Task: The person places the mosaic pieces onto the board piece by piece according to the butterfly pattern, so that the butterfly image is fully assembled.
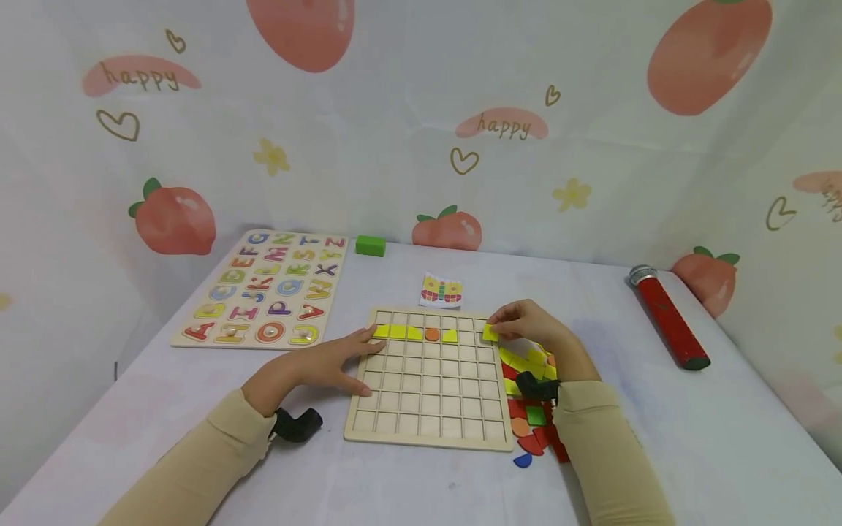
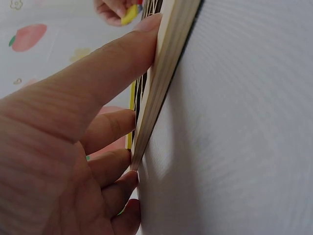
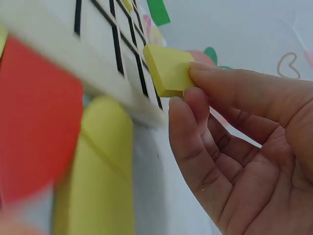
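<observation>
A wooden grid board (image 1: 421, 424) lies in the middle of the table, with yellow tiles (image 1: 397, 332) and one orange round tile (image 1: 432, 334) in its second row from the back. My left hand (image 1: 332, 361) rests on the board's left edge, fingers and thumb spread; in the left wrist view the thumb (image 2: 117, 63) touches the rim. Between thumb and fingertips my right hand (image 1: 526, 325) pinches a yellow tile (image 3: 168, 71) over the board's far right side. That tile is tilted in the right wrist view. A small picture card (image 1: 441, 291) lies behind the board.
Loose coloured tiles (image 1: 520, 427) are heaped along the board's right side, partly under the right wrist. An alphabet puzzle board (image 1: 263, 292) lies at the back left, a green block (image 1: 370, 245) beside it. A red microphone (image 1: 671, 321) lies at the right, and a printed cloth (image 1: 395, 95) hangs behind.
</observation>
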{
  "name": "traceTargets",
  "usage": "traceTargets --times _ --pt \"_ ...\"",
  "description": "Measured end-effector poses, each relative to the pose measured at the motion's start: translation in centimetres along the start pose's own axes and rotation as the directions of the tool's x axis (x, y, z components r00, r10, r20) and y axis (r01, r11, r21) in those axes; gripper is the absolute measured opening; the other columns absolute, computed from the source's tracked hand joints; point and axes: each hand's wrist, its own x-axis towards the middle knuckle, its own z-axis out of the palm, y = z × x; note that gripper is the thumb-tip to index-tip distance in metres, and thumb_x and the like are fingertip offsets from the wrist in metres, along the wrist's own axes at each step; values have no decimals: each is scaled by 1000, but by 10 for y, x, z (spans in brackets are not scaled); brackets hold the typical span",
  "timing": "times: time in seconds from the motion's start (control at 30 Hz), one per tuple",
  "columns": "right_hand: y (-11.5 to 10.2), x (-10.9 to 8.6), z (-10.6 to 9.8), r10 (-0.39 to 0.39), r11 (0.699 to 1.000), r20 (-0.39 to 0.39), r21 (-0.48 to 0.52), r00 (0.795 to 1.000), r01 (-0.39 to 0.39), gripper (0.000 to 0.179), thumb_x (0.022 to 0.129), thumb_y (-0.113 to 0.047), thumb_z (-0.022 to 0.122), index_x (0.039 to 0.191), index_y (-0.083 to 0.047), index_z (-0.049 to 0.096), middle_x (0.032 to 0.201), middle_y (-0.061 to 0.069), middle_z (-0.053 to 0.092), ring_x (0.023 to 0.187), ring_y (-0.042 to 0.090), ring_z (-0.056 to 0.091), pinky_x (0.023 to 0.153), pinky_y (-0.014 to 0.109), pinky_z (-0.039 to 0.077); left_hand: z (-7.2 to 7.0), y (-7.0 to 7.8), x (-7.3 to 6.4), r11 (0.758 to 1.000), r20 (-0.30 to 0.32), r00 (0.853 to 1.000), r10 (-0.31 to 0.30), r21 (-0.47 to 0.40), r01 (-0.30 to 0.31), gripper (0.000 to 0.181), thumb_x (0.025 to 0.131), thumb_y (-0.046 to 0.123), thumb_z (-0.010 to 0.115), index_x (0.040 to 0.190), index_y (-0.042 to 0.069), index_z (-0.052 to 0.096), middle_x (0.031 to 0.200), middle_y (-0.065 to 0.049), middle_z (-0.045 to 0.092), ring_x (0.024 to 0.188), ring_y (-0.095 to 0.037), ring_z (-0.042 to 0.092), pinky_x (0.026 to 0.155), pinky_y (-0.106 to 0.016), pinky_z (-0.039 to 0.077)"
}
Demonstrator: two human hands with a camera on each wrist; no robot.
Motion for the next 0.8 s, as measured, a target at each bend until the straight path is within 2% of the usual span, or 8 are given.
traceTargets --times 0.4,0.57,0.8 --pt "-12 19 19 28 998 23 53 999 -29 22 87 -12 64 101 5 66 86 4 68 68 13 62 69 24 55 0 2 0 1000 1 1000 -10 1 10 86 75 48 72 146 21 32 159 -5 5 146 -29 5 116 -52 16" --pt "-14 20 24 41 998 20 40 999 -42 20 86 -13 66 97 4 67 82 2 67 66 13 59 68 23 53 0 1 -1 1000 1 1000 -4 -10 4 86 75 48 72 146 21 32 159 -6 4 146 -29 5 116 -52 16" --pt "-16 20 30 75 997 -16 -9 997 -75 18 85 -14 68 95 1 68 86 5 66 68 14 58 69 22 53 -1 2 0 1000 2 1000 -2 -15 2 87 75 47 73 146 20 32 159 -7 5 146 -30 5 116 -52 16"
